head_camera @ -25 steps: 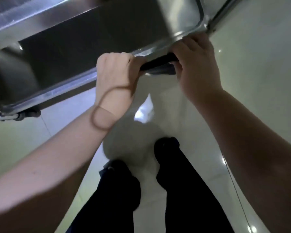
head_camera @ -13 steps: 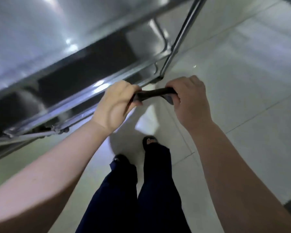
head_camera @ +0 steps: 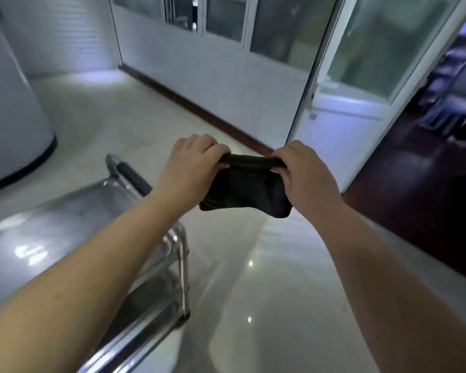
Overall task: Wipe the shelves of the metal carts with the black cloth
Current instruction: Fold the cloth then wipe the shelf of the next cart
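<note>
The soft, folded black cloth (head_camera: 246, 188) hangs in the air at the centre of the frame, its top edge pulled taut and the rest drooping in a dark sag above the pale glossy tiled floor (head_camera: 267, 305). At lower left stands the shiny stainless-steel cart (head_camera: 65, 227), its top shelf bare and gleaming. The left hand (head_camera: 193, 164) and right hand (head_camera: 304, 175) each pinch an upper corner of the cloth, fingers curled tight.

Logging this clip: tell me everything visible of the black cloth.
The black cloth is dark, soft fabric, seemingly folded. The left hand and right hand grip its upper corners, pulling the top edge taut; the rest sags below. It hangs in the air above the floor, right of the metal cart, apart from it.
</note>
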A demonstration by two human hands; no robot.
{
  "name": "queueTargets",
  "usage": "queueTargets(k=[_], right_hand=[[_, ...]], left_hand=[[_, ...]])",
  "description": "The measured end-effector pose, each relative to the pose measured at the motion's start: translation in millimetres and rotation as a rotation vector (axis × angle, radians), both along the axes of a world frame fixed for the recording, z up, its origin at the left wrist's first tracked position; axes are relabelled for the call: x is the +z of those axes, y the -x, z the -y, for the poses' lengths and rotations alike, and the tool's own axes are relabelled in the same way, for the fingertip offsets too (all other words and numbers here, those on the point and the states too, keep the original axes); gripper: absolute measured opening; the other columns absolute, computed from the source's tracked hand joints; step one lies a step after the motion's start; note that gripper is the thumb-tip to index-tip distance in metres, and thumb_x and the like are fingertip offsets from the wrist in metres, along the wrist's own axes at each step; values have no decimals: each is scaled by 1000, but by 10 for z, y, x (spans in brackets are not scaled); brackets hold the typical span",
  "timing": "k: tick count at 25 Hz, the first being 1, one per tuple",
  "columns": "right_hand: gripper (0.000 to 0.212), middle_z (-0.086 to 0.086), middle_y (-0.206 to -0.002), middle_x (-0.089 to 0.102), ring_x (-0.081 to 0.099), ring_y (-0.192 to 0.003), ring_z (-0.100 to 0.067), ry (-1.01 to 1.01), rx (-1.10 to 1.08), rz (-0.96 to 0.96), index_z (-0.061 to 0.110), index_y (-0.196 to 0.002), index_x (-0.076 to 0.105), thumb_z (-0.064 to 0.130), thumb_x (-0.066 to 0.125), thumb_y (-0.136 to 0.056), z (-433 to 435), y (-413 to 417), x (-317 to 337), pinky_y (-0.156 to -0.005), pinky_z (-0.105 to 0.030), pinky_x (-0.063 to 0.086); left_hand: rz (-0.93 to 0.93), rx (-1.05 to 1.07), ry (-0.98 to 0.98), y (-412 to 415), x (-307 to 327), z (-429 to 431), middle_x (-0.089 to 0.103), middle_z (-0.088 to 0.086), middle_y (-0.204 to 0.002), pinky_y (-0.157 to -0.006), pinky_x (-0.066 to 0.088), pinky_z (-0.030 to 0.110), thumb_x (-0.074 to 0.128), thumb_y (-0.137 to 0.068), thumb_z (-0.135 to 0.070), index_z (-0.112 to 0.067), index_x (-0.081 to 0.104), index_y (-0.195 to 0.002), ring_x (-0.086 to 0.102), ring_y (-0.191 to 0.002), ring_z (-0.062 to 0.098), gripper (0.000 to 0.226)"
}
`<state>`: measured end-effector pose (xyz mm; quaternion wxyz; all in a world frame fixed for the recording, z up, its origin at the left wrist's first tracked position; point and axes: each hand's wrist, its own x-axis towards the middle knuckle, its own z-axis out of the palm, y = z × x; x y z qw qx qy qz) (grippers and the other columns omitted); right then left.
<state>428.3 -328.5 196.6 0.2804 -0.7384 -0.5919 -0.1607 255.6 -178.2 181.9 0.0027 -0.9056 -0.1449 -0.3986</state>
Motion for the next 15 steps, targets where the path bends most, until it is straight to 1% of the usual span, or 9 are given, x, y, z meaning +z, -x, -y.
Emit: queueTargets(k=[3,6,8,9,12,15], right_hand=[[12,-8,-101,56,51,-94,-28,-55,6,101,5,-103,64,9,56,-94,-271,-808,587,-78,-41,45],[10,-10,-95,58,53,-87,-32,-143,57,227,4,-99,66,5,59,-91,-734,-1461,951,-74,-44,47],[11,-11,-92,60,53,-82,-34,-160,65,309,4,-98,66,4,61,-89,-1159,-1797,1022,-73,-47,47],[12,-11,-92,61,53,-82,-34,-168,66,317,5,-100,66,3,61,-89,-1399,-1940,1026,-73,-47,47],[8,-10,-89,60,51,-80,-32,-158,105,322,5,-95,63,2,60,-89,-2156,-2309,980,-73,-48,46],[7,-11,-87,57,49,-78,-31,-142,111,320,4,-91,60,-1,58,-88,-2795,-2664,826,-72,-48,46]], left_hand=[[61,59,-117,-764,558,-246,65,14,-94,-80,43,47,67,-89,-14,-5,70,-103,60,-85,37,17],[69,132,-167,-1356,820,-630,65,10,-97,-84,42,45,61,-93,-19,-9,68,-106,59,-88,34,18],[76,204,-182,-1666,826,-955,64,8,-95,-84,41,43,53,-95,-25,-11,68,-105,58,-87,32,23],[82,242,-202,-1796,809,-1147,64,7,-92,-82,41,43,52,-95,-25,-11,68,-103,58,-84,32,23],[86,335,-273,-2155,732,-1824,63,7,-86,-76,43,43,60,-95,-22,-11,68,-98,58,-78,31,14],[70,348,-290,-2529,618,-2469,63,7,-86,-76,42,41,60,-96,-22,-11,67,-98,57,-77,31,13]])
